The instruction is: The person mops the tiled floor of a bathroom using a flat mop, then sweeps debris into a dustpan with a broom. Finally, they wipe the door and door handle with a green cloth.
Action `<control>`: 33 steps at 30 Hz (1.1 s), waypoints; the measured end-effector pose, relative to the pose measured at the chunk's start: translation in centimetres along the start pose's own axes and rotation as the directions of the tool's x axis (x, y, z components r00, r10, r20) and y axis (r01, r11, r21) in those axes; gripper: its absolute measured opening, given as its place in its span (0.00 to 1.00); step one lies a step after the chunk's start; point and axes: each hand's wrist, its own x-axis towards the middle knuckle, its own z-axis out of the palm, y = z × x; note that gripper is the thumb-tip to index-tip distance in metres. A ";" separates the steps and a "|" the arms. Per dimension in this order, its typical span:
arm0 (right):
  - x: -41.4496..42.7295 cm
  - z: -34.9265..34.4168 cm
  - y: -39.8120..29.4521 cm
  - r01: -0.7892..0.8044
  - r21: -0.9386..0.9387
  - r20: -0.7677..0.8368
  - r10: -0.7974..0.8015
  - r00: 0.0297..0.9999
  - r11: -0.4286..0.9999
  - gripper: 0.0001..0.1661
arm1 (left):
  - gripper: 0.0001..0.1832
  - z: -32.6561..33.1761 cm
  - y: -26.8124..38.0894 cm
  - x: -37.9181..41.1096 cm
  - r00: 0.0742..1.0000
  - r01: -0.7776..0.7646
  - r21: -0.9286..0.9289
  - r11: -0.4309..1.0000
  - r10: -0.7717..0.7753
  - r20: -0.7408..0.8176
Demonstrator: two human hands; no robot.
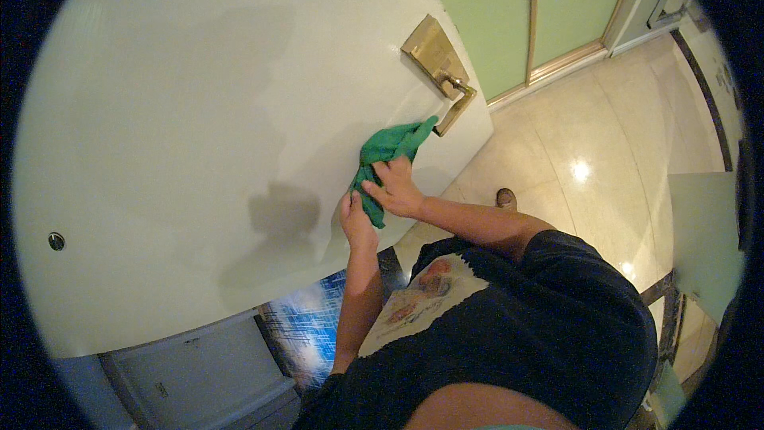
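A crumpled green cloth point(391, 142) is in both hands, in front of a white door point(179, 101). My left hand point(359, 227) grips its lower end, thumb on top. Just above, my right hand point(395, 188) holds the middle of the cloth, with some fingers buried in the folds. The cloth's upper tip points at the free end of the brass lever handle point(456, 113); whether they touch I cannot tell. The lever comes out of a brass backplate point(433, 51) near the door's edge. How firmly the cloth lies on the door is unclear.
A peephole point(56, 241) sits in the door at far left. Green sliding panels point(483, 12) with wood-toned frames stand beyond the door's edge. Polished tiles point(555, 149) cover the floor, where one shoe point(506, 198) shows. A blue patterned mat point(310, 316) and a grey cabinet-like panel point(203, 364) lie lower left.
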 end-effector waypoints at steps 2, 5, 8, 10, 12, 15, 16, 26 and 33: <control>0.5 -0.7 0.4 0.005 -0.035 -0.047 -0.007 0.999 0.999 0.27 | 0.19 -0.3 0.3 0.1 0.995 0.009 0.066 0.998 -0.002 -0.102; 3.1 -2.0 0.9 -0.054 -0.072 -0.229 0.036 0.973 0.996 0.24 | 0.19 1.9 1.6 0.6 0.998 -0.056 0.062 0.996 0.054 0.043; 6.5 -3.7 1.9 -0.156 -0.046 -0.419 0.123 0.900 0.987 0.19 | 0.19 5.7 2.9 0.5 0.987 -0.127 0.167 0.978 0.108 0.119; 7.4 -3.9 2.3 -0.184 -0.053 -0.448 0.142 0.883 0.981 0.20 | 0.19 7.4 3.4 0.3 0.983 -0.145 0.146 0.979 0.127 0.131; 7.0 -3.5 2.3 -0.201 -0.035 -0.430 0.167 0.887 0.979 0.22 | 0.19 7.7 3.4 -0.2 0.975 -0.178 0.055 0.983 0.168 0.143; 4.6 -1.5 1.2 -0.180 -0.020 -0.272 0.168 0.948 0.984 0.25 | 0.18 5.3 2.8 -1.4 0.984 -0.154 0.116 0.981 0.163 -0.075; 3.5 -0.9 0.8 -0.097 -0.051 -0.196 0.085 0.977 0.994 0.26 | 0.18 4.0 2.6 -1.7 0.983 -0.103 0.062 0.993 0.111 -0.147; 8.6 -5.1 1.1 0.378 -0.365 -0.051 -0.423 0.905 0.851 0.19 | 0.16 1.7 6.2 -3.7 0.964 -0.104 -0.210 0.972 0.047 -0.260; 18.2 -9.2 -2.6 0.330 -0.453 -0.368 -0.511 0.776 0.828 0.24 | 0.13 5.8 12.2 -3.4 0.936 -0.349 0.016 0.937 0.350 -0.045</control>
